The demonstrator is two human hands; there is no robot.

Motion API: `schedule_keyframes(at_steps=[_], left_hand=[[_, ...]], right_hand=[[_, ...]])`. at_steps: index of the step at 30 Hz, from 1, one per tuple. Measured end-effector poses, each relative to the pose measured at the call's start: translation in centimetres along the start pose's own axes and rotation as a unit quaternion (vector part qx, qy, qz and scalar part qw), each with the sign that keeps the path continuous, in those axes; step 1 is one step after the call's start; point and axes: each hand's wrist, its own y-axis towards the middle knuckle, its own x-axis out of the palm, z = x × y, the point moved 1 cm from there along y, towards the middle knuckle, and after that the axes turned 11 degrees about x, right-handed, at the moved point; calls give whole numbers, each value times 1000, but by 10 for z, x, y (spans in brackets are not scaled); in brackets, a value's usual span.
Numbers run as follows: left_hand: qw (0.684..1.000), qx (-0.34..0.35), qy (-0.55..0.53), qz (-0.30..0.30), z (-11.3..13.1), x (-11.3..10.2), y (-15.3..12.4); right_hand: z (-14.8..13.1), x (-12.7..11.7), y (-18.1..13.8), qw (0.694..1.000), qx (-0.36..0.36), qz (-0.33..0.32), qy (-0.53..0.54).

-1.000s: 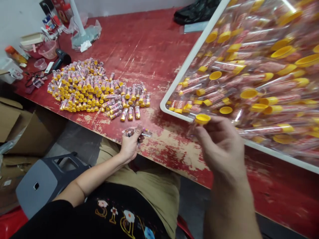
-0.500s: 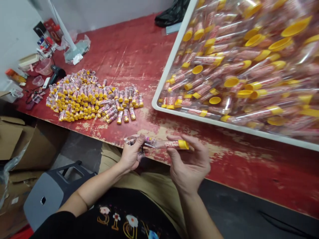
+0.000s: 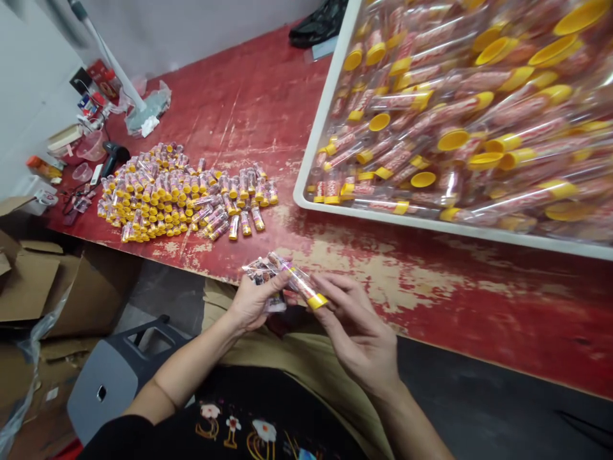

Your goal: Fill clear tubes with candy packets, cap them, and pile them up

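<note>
My right hand [image 3: 357,332] pinches a clear plastic tube with a yellow cap [image 3: 301,284], tilted with the cap toward me, at the near table edge. My left hand [image 3: 251,300] is closed on a small bunch of clear printed wrappers [image 3: 261,273], and the tube's open end meets them. A white tray [image 3: 311,160] heaped with more yellow-capped tubes fills the right. A pile of short yellow-capped tubes [image 3: 172,191] lies to the left on the red table [image 3: 431,287].
At the far left corner sit a black hair dryer [image 3: 112,156], plastic cups, small boxes and a white lamp pole [image 3: 108,54]. A black bag [image 3: 318,25] lies at the back. Cardboard boxes [image 3: 33,281] and a grey stool [image 3: 115,377] stand below the table.
My right hand took a capped tube from the tray, brought it down to the table edge and turned it against the wrappers in my left hand. The view shifted slightly.
</note>
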Motion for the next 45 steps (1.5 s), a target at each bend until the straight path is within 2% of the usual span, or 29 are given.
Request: schedule_keyframes(at_steps=[5, 9, 14, 17, 19, 22, 25, 27, 29, 33, 37, 45], left_hand=[[999, 10, 26, -44, -1, 0, -5], [997, 22, 32, -60, -2, 0, -6], [998, 26, 30, -44, -3, -3, -2], [999, 17, 14, -27, -8, -9, 7], [1000, 9, -9, 2, -12, -15, 14], [996, -20, -42, 75, -16, -26, 23], [990, -36, -54, 126, -16, -35, 27], [988, -10, -53, 144, -14, -38, 29], [987, 44, -45, 151, -10, -37, 33], [983, 131, -19, 125, 1, -28, 44], [985, 141, -7, 98, 3, -19, 46], [985, 148, -4, 85, 1, -16, 38]], right_hand=[[-7, 9, 4, 1000, 6, 17, 1], [-10, 14, 7, 997, -14, 72, 13], [-7, 19, 6, 996, -10, 88, -4], [4, 24, 10, 995, 8, 99, -27], [20, 29, 24, 991, 25, 123, -45], [51, 38, 62, 983, 36, 159, -82], [76, 47, 104, 981, 30, 152, -118], [80, 50, 118, 984, 23, 136, -111], [74, 51, 117, 990, 13, 116, -76], [47, 46, 87, 996, -20, 69, -52], [33, 41, 65, 996, -26, 63, -56], [29, 39, 56, 995, -30, 79, -52]])
